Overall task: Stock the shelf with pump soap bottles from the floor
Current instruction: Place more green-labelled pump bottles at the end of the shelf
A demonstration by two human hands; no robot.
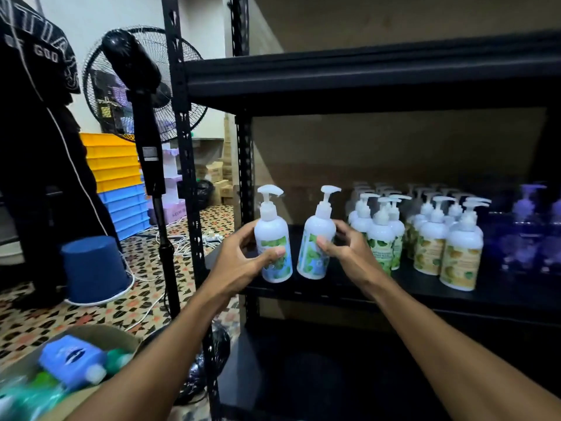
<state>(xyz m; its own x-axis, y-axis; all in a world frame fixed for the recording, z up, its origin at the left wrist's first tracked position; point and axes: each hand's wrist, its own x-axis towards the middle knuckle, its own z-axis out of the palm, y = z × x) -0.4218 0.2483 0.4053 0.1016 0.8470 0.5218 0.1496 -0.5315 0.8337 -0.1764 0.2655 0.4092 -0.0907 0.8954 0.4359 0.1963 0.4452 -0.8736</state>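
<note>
Both pump bottles at the near left of the black shelf (334,291) are white: the left bottle (273,238) and the right bottle (315,238) carry green-leaf labels shading to blue. Further right, white bottles (461,253) wear yellow-green labels; the far-right ones (528,226) look purple, though dim. Yellow crates (112,159) top blue ones (127,208). The floor (100,311) is patterned tile in black, cream and orange.

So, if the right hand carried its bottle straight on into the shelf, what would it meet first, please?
Probably nothing: the right hand points at bare shelf; the stocked bottles stand just right, though depth is unclear.
</note>
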